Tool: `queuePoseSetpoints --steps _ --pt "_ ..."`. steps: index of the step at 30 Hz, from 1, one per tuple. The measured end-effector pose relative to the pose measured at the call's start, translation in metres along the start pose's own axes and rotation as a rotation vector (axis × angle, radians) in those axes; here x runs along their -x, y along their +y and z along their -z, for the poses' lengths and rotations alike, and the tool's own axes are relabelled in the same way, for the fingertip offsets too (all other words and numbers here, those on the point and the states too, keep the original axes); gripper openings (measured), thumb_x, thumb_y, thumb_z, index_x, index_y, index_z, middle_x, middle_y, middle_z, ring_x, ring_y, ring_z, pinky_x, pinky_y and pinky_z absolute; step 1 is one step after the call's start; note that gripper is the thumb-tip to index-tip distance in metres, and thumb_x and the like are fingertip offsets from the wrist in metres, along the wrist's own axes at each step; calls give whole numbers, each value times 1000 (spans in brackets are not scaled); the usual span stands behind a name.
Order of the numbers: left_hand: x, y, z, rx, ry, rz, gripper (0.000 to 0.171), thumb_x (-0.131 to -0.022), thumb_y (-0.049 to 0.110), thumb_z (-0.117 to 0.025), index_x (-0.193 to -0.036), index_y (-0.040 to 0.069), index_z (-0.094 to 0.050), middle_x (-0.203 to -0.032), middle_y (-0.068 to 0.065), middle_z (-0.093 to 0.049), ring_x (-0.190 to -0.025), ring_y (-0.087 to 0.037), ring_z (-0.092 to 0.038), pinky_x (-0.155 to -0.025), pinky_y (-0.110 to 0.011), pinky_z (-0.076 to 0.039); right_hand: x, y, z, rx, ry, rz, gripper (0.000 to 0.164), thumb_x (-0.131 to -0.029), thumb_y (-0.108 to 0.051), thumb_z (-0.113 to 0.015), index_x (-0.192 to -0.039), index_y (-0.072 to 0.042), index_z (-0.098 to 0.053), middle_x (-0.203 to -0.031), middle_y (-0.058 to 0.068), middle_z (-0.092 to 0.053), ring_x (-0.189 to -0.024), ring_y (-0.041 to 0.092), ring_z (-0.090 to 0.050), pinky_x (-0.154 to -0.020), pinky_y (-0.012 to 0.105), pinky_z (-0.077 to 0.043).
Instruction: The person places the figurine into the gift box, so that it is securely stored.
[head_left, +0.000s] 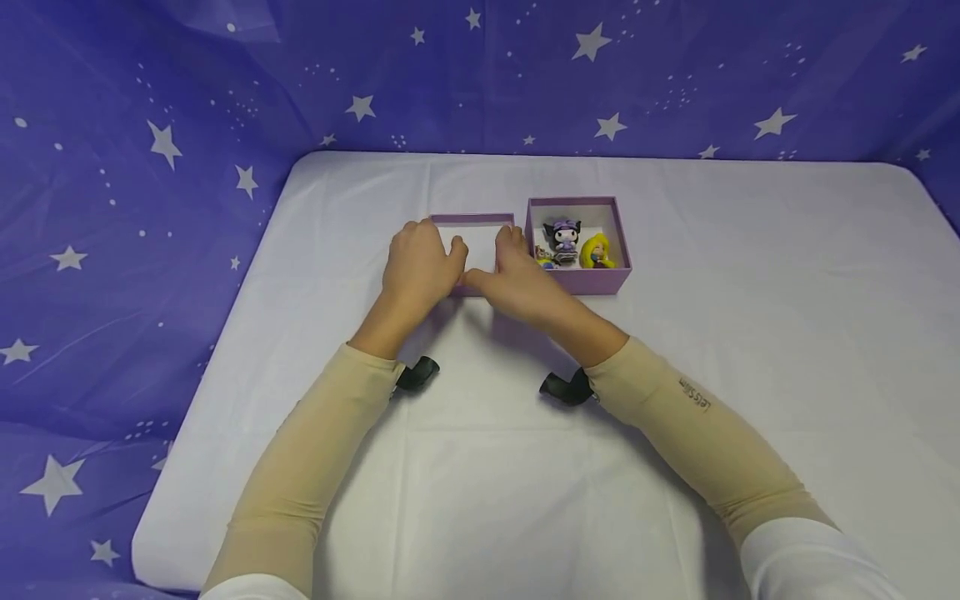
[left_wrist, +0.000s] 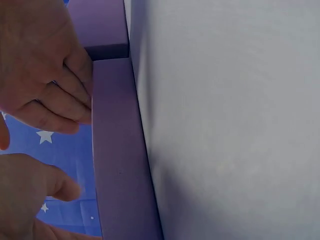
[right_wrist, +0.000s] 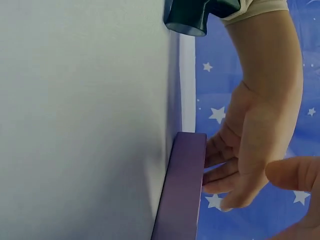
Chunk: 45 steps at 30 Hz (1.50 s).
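Note:
Both hands are over a shallow purple box with a white inside (head_left: 471,237), set down on the white table. My left hand (head_left: 422,260) lies along its left side, thumb pointing inward above the box. The right hand (head_left: 525,279) is at its right side, fingertips beside the rim and thumb stretched toward the left hand. In the left wrist view, the right hand's fingers (left_wrist: 60,102) extend straight to the box's upper edge. The right wrist view shows the left fingers (right_wrist: 220,182) reaching that edge too, loosely extended. No object shows in either hand.
Close on the right stands a deeper purple box (head_left: 592,282) with small figures inside: a purple-and-black one (head_left: 564,237), a yellow-haired one (head_left: 597,250) and another at the near left corner (head_left: 545,258). A star-patterned purple cloth (head_left: 480,75) hangs behind the table.

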<state>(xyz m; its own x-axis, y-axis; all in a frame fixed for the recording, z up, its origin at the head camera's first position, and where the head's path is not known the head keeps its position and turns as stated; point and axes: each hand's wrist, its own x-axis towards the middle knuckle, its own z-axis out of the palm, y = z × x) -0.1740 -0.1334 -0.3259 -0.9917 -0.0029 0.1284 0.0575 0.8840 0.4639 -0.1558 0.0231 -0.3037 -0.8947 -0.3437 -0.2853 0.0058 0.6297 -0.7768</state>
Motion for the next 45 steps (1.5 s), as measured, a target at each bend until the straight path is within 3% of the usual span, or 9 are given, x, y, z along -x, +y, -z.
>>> queuePoseSetpoints --steps 8,12,17,21,27,31,33,36,45 --pt "2 2 1 -4 -13 34 39 -93 30 -52 -62 6 -54 -83 -21 -62 -74 -34 -61 -62 -44 -55 -2 -3 -4 -2 20 -60 104 -89 -50 -58 -153 3 4 -161 19 9 -147 25 6 -122 37 -2" --pt "2 2 2 -5 -29 71 41 -93 32 -51 -59 8 -53 -74 -16 -61 -64 -29 -59 -50 -38 -52 -4 -3 -5 -79 16 -90 103 -88 -45 -61 -154 2 2 -161 18 9 -147 23 0 -122 36 -8" --pt "2 -1 6 -69 -45 85 43 -95 33 -48 -59 10 -53 -70 -14 -60 -61 -27 -58 -46 -36 -52 -4 -3 -2 -206 10 -76 96 -89 -36 -62 -154 3 -5 -161 18 -6 -146 25 -12 -120 39 -19" --pt "2 0 21 -71 20 77 43 -95 32 -48 -60 8 -53 -69 -15 -59 -61 -28 -57 -48 -39 -53 -1 -10 6 -277 26 -36 92 -88 -33 -63 -155 -1 -9 -161 13 -15 -145 23 -18 -119 38 -23" --pt "5 9 47 38 196 2 38 -94 29 -52 -80 -5 -61 -81 -22 -63 -78 -37 -63 -67 -49 -56 7 -20 26 -373 61 71 85 -90 -24 -62 -155 -2 -12 -161 8 -16 -145 14 -16 -120 31 -20" --pt "7 17 50 138 265 -53 32 -93 25 -53 -73 1 -55 -72 -12 -56 -67 -25 -54 -58 -38 -47 14 -18 43 -428 79 103 81 -92 -20 -59 -155 -2 -12 -162 7 -13 -145 11 -14 -120 29 -19" --pt "8 23 49 206 258 -60 28 -94 25 -53 -75 4 -56 -74 -8 -57 -63 -19 -49 -57 -33 -44 18 -13 51 -453 89 110 79 -93 -19 -58 -155 -1 -12 -162 7 -13 -145 12 -14 -120 29 -20" --pt "9 31 45 296 218 -63 22 -94 25 -54 -91 7 -65 -93 -7 -66 -70 -14 -58 -67 -30 -49 23 -6 64 -472 115 133 75 -95 -17 -56 -154 0 -14 -161 9 -17 -144 14 -20 -119 30 -23" --pt "4 56 33 492 155 -57 41 -95 23 -54 -132 6 -57 -121 -6 -62 -90 -8 -57 -76 -22 -49 31 10 95 -511 260 188 57 -97 -10 -52 -149 -3 -30 -153 6 -32 -139 14 -32 -115 26 -31"
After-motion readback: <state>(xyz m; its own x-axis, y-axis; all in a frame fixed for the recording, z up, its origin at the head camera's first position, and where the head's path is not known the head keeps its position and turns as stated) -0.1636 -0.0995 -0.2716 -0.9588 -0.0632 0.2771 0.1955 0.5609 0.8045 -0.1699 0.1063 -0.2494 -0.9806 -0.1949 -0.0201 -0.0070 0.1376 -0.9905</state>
